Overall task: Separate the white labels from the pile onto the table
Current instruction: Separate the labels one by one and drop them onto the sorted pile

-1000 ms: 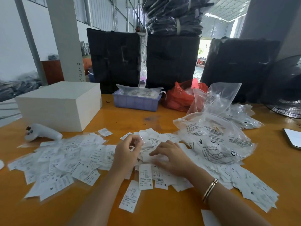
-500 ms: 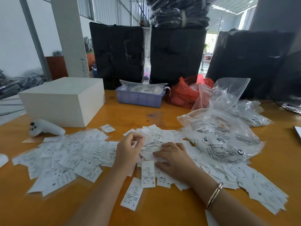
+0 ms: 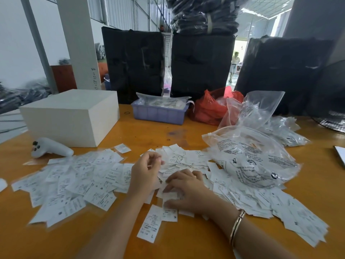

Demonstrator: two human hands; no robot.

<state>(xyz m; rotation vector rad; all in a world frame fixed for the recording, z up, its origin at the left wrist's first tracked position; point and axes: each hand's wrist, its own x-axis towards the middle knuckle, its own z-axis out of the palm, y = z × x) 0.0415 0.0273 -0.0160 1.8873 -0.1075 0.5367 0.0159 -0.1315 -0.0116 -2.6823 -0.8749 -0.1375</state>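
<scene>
Work surface: orange table (image 3: 149, 131), carrying the whole sorting job within reach of both hands.
Pile: white labels (image 3: 188, 158) heaped in front of the person and trailing right under a clear printed bag (image 3: 250, 157); judged to be the unsorted stock, the bag being the likely source.
Separated spread: labels fanned flat across the left of the table (image 3: 74, 180), overlapping loosely; placed apart so that sorted pieces stay clear of the heap.
Left hand (image 3: 144, 171): raised just above the pile's left edge, fingers curled inward with thumb meeting fingertips as for a pinch. Whether a label sits between them cannot be told; the view there is soft.
Right hand (image 3: 186, 191): palm down on the near side of the pile, fingers slightly spread and pressing on the labels, apparently to hold the heap steady while the other hand lifts pieces.
Stray pieces: two labels (image 3: 151, 223) lying alone at the near edge, below the hands.
Bystanders: white box (image 3: 71, 116) and white controller (image 3: 50, 148), well left of the work and untouched.
</scene>
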